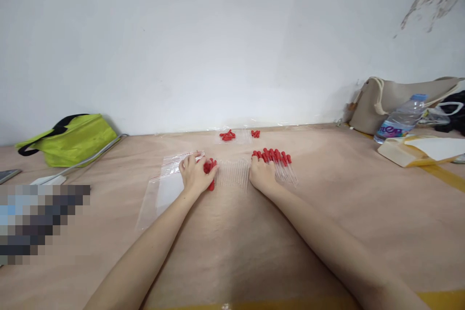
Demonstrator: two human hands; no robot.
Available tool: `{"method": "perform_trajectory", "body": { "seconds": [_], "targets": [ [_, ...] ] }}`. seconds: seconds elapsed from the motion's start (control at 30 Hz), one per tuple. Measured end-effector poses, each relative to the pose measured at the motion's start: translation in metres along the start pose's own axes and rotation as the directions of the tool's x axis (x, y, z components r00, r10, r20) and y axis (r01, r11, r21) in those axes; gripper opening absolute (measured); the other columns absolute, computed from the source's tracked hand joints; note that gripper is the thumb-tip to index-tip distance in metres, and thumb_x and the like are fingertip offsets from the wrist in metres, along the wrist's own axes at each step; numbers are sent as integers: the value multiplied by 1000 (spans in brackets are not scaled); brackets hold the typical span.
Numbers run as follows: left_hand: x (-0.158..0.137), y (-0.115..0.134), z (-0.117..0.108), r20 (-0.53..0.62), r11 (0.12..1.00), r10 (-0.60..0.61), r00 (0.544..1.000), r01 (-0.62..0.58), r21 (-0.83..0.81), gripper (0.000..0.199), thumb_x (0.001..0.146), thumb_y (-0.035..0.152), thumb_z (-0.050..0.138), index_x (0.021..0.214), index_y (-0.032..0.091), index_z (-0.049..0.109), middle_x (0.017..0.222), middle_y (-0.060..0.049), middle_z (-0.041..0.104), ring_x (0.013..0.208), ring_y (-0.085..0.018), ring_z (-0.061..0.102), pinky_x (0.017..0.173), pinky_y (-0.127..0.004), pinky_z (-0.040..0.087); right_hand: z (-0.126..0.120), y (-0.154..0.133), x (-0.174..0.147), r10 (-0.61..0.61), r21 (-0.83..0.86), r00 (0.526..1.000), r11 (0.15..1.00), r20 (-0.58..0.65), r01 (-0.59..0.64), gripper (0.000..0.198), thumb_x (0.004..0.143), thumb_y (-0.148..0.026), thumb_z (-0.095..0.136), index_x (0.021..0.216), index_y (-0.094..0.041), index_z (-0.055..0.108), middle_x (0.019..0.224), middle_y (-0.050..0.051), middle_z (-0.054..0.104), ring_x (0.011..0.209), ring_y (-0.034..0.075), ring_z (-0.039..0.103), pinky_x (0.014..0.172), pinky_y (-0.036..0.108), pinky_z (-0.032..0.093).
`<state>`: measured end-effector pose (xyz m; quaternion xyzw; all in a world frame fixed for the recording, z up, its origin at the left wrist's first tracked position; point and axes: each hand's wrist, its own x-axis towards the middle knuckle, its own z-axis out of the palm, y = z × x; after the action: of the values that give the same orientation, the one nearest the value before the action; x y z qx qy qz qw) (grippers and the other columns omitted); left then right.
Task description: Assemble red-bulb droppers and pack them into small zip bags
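My left hand (194, 174) rests over a small pile of red rubber bulbs (211, 185), its fingers curved and apart, with some bulbs showing between thumb and forefinger. To its right lies a row of thin clear dropper tubes (231, 173), side by side. At that row's right end is my right hand (262, 173), its fingers closed together; what is in them is hidden. Just beyond it, several droppers with red bulbs (278, 156) lie in a slanted row, their clear tubes pointing toward me. Clear zip bags (154, 198) lie partly under my left hand.
Against the wall are more red bulbs (227, 135) on clear plastic. A yellow-green bag (78, 140) and a cable stand at left. On the right are a water bottle (399, 118), a beige bag (366, 106) and a paper envelope (403, 152). Yellow tape (445, 178) crosses the covering.
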<state>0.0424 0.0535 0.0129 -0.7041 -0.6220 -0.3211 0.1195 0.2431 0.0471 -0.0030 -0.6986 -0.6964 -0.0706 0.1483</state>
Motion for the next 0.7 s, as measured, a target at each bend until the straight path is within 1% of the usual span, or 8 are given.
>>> {"method": "perform_trajectory", "body": {
  "seconds": [0.2, 0.27, 0.33, 0.37, 0.43, 0.53, 0.6, 0.7],
  "targets": [
    [3, 3, 7, 63, 999, -19, 998, 17, 31, 18, 67, 41, 62, 71, 23, 65, 103, -7, 54, 104, -27, 42, 93, -44, 21, -3, -1, -2, 29, 22, 999, 999, -41, -29, 28, 78, -10, 37, 102, -7, 52, 93, 19, 57, 81, 25, 54, 72, 36, 29],
    [4, 2, 9, 63, 999, -43, 997, 41, 25, 17, 67, 39, 62, 69, 23, 66, 101, -7, 55, 103, -27, 43, 92, -45, 22, -10, 2, -5, 41, 112, 997, 993, -65, -33, 24, 80, -13, 38, 98, -9, 54, 95, 17, 56, 85, 25, 53, 73, 36, 30],
    [4, 2, 11, 56, 998, -55, 997, 54, 12, 16, 67, 37, 61, 68, 23, 66, 98, -7, 57, 100, -27, 44, 91, -46, 22, -16, 4, -12, -7, 295, 997, 955, -72, 28, 20, 82, -17, 37, 91, -12, 54, 93, 13, 56, 86, 22, 51, 74, 34, 32],
    [4, 2, 11, 49, 998, -56, 997, 56, 2, 15, 68, 36, 60, 67, 23, 66, 97, -6, 58, 99, -27, 45, 90, -47, 22, -18, 5, -17, -59, 416, 997, 906, -56, 77, 19, 84, -20, 36, 88, -14, 53, 90, 11, 56, 84, 20, 51, 73, 31, 34],
    [4, 1, 10, 29, 998, -55, 998, 56, -23, 15, 69, 35, 59, 65, 22, 66, 94, -6, 59, 97, -27, 47, 89, -47, 23, -23, 8, -29, -220, 666, 975, 731, 21, 150, 22, 88, -26, 32, 83, -16, 51, 79, 5, 56, 75, 15, 51, 67, 27, 36],
    [5, 3, 6, -23, 996, -55, 998, 53, -72, 14, 69, 32, 57, 64, 22, 65, 92, -6, 60, 96, -27, 48, 88, -46, 26, -27, 11, -49, -476, 875, 870, 467, 128, 126, 30, 90, -35, 27, 82, -17, 50, 74, 1, 54, 66, 11, 49, 63, 24, 39],
    [5, 6, 1, -69, 992, -44, 997, 36, -123, 12, 69, 29, 57, 64, 21, 64, 89, -6, 61, 95, -27, 49, 87, -43, 29, -29, 13, -59, -570, 900, 810, 414, 142, 134, 32, 90, -38, 28, 86, -17, 52, 81, 2, 55, 72, 12, 50, 69, 25, 40],
    [2, 13, -7, -76, 957, -7, 997, -15, -289, 9, 70, 25, 55, 67, 18, 59, 77, -4, 61, 80, -21, 54, 76, -34, 39, -30, 18, -63, -612, 868, 783, 444, 110, 224, 31, 89, -39, 32, 88, -17, 54, 91, 4, 57, 86, 14, 50, 79, 28, 38]
  ]
}}
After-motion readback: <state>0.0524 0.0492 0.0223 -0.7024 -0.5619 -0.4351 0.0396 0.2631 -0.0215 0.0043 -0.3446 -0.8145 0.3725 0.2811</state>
